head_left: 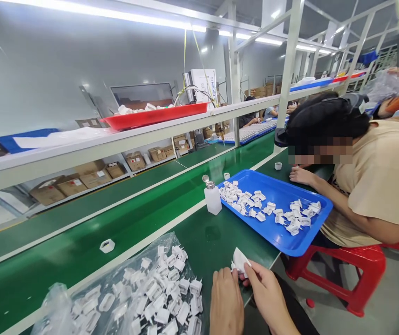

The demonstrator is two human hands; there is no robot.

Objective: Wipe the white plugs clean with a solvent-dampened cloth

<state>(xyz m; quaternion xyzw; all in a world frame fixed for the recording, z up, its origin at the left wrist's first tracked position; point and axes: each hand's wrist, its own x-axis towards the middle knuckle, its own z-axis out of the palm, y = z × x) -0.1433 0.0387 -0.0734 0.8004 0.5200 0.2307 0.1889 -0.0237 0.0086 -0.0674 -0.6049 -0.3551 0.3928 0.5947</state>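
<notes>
My two hands meet at the bottom middle, over the near edge of the green bench. My left hand (225,304) is curled, its fingers closed against a small white piece (240,260). My right hand (267,295) pinches that same white piece between thumb and forefinger. Just left of my hands lies a clear plastic bag (139,293) spread with several white plastic plug parts.
A green conveyor belt (80,223) runs along the bench, with one white part (107,245) on it. A white dispenser bottle (213,197) stands beside a blue tray (283,235) of white parts. A seated person in a beige shirt (377,186) works there on a red stool (360,270). A red tray (157,115) rests on the upper shelf.
</notes>
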